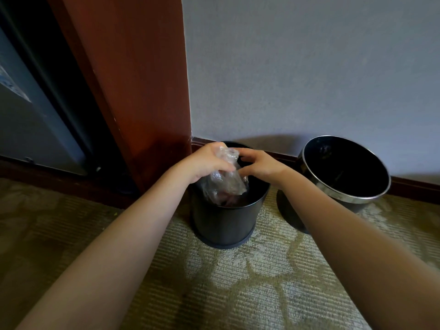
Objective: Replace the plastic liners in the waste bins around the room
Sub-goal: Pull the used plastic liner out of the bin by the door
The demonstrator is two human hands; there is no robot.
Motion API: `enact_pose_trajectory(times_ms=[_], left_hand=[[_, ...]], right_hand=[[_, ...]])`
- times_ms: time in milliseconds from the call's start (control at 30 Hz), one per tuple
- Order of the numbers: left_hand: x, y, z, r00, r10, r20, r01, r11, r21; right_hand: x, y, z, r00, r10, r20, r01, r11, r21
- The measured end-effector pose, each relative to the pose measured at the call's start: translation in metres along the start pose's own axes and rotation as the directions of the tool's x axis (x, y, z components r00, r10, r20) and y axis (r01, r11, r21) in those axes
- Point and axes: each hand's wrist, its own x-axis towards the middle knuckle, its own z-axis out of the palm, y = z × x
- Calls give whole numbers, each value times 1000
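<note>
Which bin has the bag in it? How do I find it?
Find the tall red-brown wooden panel against the grey wall. The plain black round bin stands at its foot, a clear crumpled plastic bag partly inside; the neighbouring bin has a shiny silver rim.

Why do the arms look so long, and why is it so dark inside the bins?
Head view: the wide-angle lens stretches the arms near the frame edges; dim light leaves the insides of the black bin and the steel-rimmed bin almost black; only that rim and the plastic liner catch shine.
</note>
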Motion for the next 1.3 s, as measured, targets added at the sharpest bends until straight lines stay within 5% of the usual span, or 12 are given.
enact_pose_trajectory(times_ms=[167, 333, 500, 667, 867, 1000, 1100, 1300], left_hand=[[0, -1, 0, 998, 56, -1, -56, 994, 90], [2, -16, -4, 925, 215, -313, -93, 927, 362], [5, -7, -6, 903, 196, -383, -127, 972, 198], [3, -2, -9, 939, 149, -309, -146, 989, 34], [4, -12, -14, 851, 292, -436, -85, 896, 435], [5, -2, -12, 902, 50, -429, -38, 999, 37], [5, 1, -15, 934, -41, -356, -73, 951, -301], [6, -6, -14, 919, 9, -394, -120, 958, -259]], right_hand=[[0, -4, 2, 998, 2, -69, -14, 985, -170], [-3, -15, 2, 998, 57, -10, -57, 997, -60], [6, -19, 10, 993, 27, -111, -15, 994, 107], [-1, -20, 6, 999, 22, -42, -15, 988, 156], [-1, -25, 9, 1000, 9, 28, -14, 986, 166], [1, -27, 15, 999, -11, -52, 16, 997, 81], [5, -21, 14, 991, -40, -130, 41, 999, 4], [6, -19, 12, 995, -20, -96, 9, 993, -121]])
